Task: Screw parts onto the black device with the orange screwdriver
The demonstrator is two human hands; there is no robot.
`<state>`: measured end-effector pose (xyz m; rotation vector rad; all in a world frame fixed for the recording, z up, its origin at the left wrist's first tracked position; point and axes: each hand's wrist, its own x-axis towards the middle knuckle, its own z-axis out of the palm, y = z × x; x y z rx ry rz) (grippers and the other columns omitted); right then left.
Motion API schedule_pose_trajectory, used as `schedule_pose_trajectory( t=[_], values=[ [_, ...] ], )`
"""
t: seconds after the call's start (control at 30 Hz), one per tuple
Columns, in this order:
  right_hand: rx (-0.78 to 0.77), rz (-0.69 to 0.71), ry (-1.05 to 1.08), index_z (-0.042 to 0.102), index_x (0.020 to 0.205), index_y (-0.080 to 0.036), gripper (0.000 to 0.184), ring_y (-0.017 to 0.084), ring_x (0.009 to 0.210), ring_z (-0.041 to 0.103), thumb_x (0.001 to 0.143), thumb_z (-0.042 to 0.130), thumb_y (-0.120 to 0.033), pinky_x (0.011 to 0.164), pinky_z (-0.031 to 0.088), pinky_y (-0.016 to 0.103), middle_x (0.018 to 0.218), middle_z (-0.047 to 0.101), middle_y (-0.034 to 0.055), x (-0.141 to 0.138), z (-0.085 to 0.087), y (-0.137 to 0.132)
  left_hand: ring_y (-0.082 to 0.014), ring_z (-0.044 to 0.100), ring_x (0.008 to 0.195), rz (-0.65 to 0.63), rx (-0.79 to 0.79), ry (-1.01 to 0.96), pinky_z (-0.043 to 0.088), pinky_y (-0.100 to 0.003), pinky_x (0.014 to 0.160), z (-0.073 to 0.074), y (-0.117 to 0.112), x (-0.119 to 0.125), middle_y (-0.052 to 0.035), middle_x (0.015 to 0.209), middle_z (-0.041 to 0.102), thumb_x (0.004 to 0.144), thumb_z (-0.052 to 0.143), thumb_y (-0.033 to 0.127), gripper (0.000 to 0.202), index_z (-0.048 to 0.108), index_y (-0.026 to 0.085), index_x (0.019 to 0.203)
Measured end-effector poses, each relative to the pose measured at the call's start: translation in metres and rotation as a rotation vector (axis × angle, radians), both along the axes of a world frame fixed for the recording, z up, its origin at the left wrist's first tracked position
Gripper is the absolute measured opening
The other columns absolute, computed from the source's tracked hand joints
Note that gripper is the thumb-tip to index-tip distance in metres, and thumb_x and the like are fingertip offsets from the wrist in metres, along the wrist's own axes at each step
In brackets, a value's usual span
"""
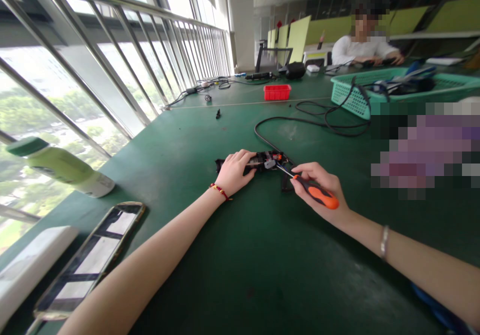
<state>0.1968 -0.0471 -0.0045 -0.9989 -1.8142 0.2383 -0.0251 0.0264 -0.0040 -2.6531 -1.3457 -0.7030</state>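
A black device with its inner parts exposed lies on the green table, a dark cord running from its right end. My left hand is closed over its left part, pressing it to the tabletop. In my right hand is a screwdriver with an orange and black handle. Its metal shaft slants up and left, and the tip is at the device's right end, near a small grey piece. Whether the tip touches a screw is too small to tell.
The black cord loops toward a teal basket holding tools. A red tray sits farther back. At left are a bottle, a phone and a white box. Another person sits across the table.
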Motion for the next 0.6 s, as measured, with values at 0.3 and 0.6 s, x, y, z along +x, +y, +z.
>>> schedule_pose_trajectory(
  t=[0.3,0.6],
  values=[
    [0.006,-0.017,0.013,0.054,0.096,-0.023,0.020,0.010,0.055,0.053,0.076,0.059,-0.021,0.057,0.046,0.023,0.066,0.050,-0.0044,0.0001,-0.0004,0.0000,-0.0212,0.054,0.099,0.003,0.005,0.005,0.041,-0.034,0.087,-0.0002,0.0003,0.0000,-0.0059,0.110,0.057,0.080,0.050,0.025,0.037,0.049,0.019,0.116],
    [0.025,-0.021,0.026,0.054,0.095,-0.022,0.020,0.011,0.063,0.056,0.076,0.059,-0.020,0.061,0.048,0.023,0.073,0.054,-0.0023,0.0000,-0.0018,0.0014,-0.0211,0.054,0.100,-0.002,0.006,0.000,0.041,-0.034,0.087,-0.0007,0.0002,0.0002,-0.0063,0.110,0.057,0.080,0.050,0.024,0.037,0.049,0.018,0.116]
  ],
)
